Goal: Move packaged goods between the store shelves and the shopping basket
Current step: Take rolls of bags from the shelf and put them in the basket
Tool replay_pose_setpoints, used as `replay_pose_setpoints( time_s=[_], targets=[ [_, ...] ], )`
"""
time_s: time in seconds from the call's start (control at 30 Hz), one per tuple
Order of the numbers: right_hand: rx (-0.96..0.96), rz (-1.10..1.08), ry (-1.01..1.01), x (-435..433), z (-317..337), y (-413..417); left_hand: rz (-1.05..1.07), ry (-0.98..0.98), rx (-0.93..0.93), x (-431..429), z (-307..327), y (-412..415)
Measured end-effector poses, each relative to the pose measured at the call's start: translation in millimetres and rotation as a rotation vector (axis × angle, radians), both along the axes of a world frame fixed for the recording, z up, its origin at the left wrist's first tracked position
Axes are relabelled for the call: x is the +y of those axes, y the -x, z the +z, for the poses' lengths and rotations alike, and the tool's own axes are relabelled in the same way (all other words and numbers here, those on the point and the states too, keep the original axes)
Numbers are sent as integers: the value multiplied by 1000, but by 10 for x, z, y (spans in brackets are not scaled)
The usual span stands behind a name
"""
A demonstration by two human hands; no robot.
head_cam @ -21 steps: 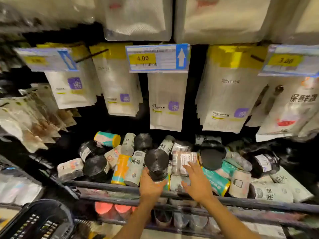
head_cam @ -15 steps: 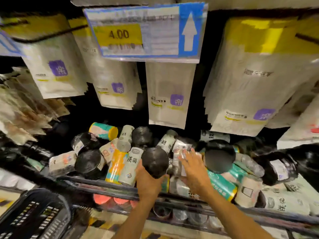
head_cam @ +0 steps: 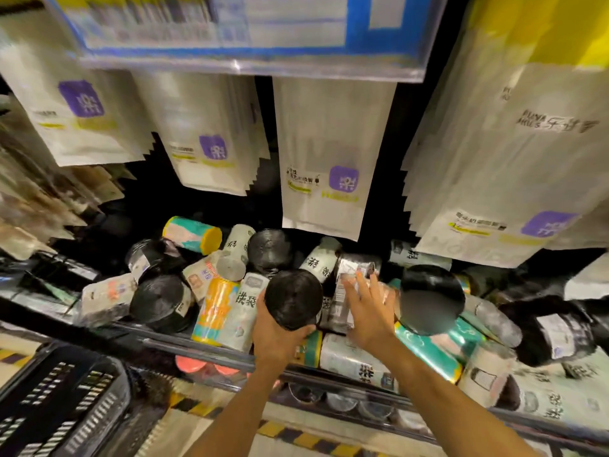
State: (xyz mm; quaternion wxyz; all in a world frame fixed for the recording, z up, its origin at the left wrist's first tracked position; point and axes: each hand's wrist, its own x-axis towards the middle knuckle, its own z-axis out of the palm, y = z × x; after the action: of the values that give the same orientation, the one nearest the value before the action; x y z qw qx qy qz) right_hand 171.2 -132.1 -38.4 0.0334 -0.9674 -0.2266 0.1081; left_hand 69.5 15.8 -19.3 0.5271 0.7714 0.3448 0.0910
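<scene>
The black roll (head_cam: 293, 300) is one of the packaged goods heaped on the shelf (head_cam: 184, 344). It sits in the left hand (head_cam: 280, 339), whose fingers and thumb are curled round its lower end so that its round face points up toward the camera. It is raised a little above the other rolls (head_cam: 224, 311), yet it hangs over the shelf, behind the front rail, and not over the basket (head_cam: 75, 400), which stands low at the left, well apart from both hands. The right hand (head_cam: 370, 313) lies just beside the roll with its fingers straight and spread, touching a silver-wrapped pack (head_cam: 354, 270) in the heap. It seems to steady this pack rather than close on it, and whether the thumb hooks underneath cannot be told. Only the dark mesh wall of the basket shows, and blur hides whether anything lies inside. The task therefore looks to be at an early stage for this item. If the roll is being taken, the grasp is made, and the carry down to the basket and the release are left. If it is being put back, it only needs setting into the heap. Which way it is going cannot be told here. The white hanging bags (head_cam: 333, 159) above are untouched.
</scene>
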Motion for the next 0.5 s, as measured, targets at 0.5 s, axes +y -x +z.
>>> replay_pose_setpoints(
  time_s=[0.5],
  targets=[
    [1065, -678, -1495, -10, 969, 213, 130, 106, -205, 341, 374, 394]
  ],
)
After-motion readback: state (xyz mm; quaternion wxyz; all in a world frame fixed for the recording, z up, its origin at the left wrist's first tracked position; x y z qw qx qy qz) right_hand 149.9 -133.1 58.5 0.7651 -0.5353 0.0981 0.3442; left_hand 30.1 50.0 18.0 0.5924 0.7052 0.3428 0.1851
